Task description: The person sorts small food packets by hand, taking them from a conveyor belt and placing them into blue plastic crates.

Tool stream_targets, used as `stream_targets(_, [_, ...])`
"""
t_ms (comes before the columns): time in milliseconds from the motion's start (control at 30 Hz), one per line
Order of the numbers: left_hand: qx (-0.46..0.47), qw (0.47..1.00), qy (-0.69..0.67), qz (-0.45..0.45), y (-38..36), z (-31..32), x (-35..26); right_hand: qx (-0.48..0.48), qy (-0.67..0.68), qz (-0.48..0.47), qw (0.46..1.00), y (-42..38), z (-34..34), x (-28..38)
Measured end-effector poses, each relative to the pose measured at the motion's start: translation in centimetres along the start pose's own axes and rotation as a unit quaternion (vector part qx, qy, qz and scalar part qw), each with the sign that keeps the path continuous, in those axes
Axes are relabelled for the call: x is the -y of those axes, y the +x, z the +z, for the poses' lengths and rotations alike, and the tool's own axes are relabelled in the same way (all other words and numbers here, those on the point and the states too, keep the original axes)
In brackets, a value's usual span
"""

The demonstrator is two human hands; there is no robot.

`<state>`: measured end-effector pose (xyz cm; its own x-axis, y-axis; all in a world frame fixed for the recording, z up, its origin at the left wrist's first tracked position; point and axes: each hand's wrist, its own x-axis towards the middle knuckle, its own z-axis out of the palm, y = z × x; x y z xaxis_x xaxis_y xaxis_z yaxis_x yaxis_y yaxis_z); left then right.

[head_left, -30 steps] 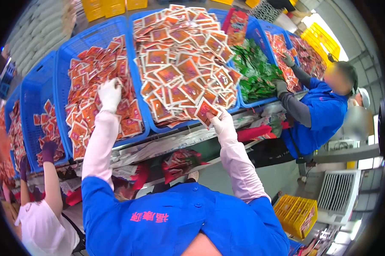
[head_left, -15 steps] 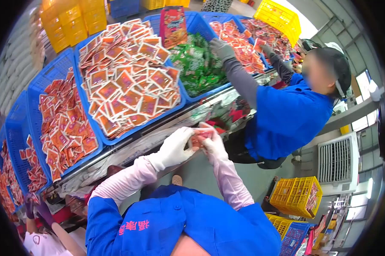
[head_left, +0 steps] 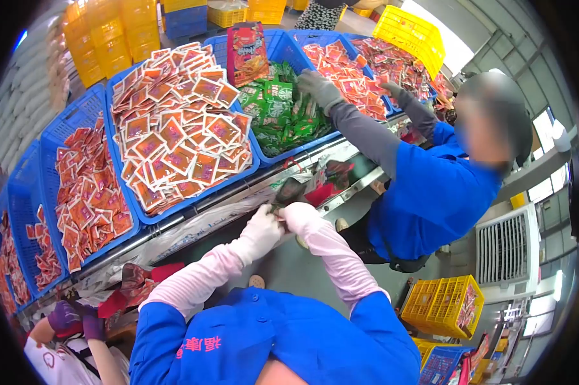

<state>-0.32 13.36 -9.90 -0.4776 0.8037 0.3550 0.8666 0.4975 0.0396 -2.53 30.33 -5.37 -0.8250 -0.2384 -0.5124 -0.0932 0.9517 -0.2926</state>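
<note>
My left hand [head_left: 262, 233], in a white glove, is closed with its fingertips pinched together. My right hand [head_left: 300, 219], also white-gloved, bends in against it, its fingers closed too. The fingertips meet at a small dark bit that I cannot make out. Just beyond them, dark and red packaging bags [head_left: 321, 183] lie along the metal rail of the bench. Ahead stands a blue basket [head_left: 203, 204] heaped with orange sachets with white edges [head_left: 174, 138]. To its right, another blue basket holds green packets [head_left: 278, 106] and an upright red printed bag [head_left: 247, 54].
A co-worker in a blue shirt [head_left: 424, 192] reaches grey-gloved hands over the baskets at right. At lower left, another person's purple gloves [head_left: 78, 319] work beside red bags. More sachet baskets [head_left: 87, 192] line the bench. Yellow crates [head_left: 440, 305] stand at right.
My right hand has moved left and turned inward against my left. The reddish thing seen between my fingers is now hidden. The purple-gloved hands have shifted right, and the view has turned slightly.
</note>
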Motion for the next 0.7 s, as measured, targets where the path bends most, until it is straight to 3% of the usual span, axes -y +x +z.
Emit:
stream_targets(67, [-0.048,0.997,-0.051,0.012,-1.7,-2.7,-0.7,0.091,-0.152,0.007,0.984,4.5,2.9,1.8])
stream_targets(100, [-0.018,0.999,-0.034,0.025,-2.8,-3.7,-0.9,0.086,-0.158,0.003,0.984,10.2,10.1,-1.7])
stream_targets(133, [-0.034,0.998,-0.047,0.013,-3.7,-4.6,-1.4,0.098,0.017,0.043,0.994,15.5,17.0,-4.9])
stream_targets(200, [0.02,0.999,-0.003,0.034,-6.2,-5.3,-2.3,0.095,-0.009,0.022,0.995,17.2,16.6,-3.6])
stream_targets(267, [0.022,0.998,-0.056,0.029,-10.2,-2.8,-1.9,0.095,-0.057,-0.012,0.994,18.5,14.8,-1.6])
stream_targets(333, [0.019,0.997,-0.069,-0.004,-12.6,-3.6,-1.3,0.119,-0.095,-0.049,0.987,17.8,15.5,2.0])
stream_targets(400, [-0.041,0.998,-0.041,-0.033,-13.6,-5.6,0.3,0.168,-0.143,-0.107,0.97,16.3,17.8,6.4])
stream_targets(467, [-0.004,0.993,-0.087,-0.085,-15.3,-8.9,1.4,0.211,-0.201,-0.154,0.944,9.5,9.6,13.8])
stream_targets(533, [-0.031,0.967,-0.199,-0.154,-17.4,-12.4,3.3,0.138,-0.07,-0.183,0.971,4.6,1.9,17.6])
stream_targets(567, [-0.027,0.963,-0.189,-0.19,-18.7,-14.4,4.8,0.136,-0.128,-0.222,0.957,4.5,-0.2,18.6])
stream_targets(600, [-0.021,0.958,-0.18,-0.223,-20.4,-16.2,6.5,0.131,-0.063,-0.243,0.959,4.4,-2.4,19.6])
stream_targets(633, [-0.061,0.95,-0.144,-0.27,-22.5,-17.7,8.5,0.048,-0.011,-0.261,0.964,4.8,-3.6,20.5])
stream_targets(700, [-0.053,0.936,-0.054,-0.345,-26.6,-19.3,13.5,-0.15,0.069,-0.295,0.941,10.0,-2.9,20.5])
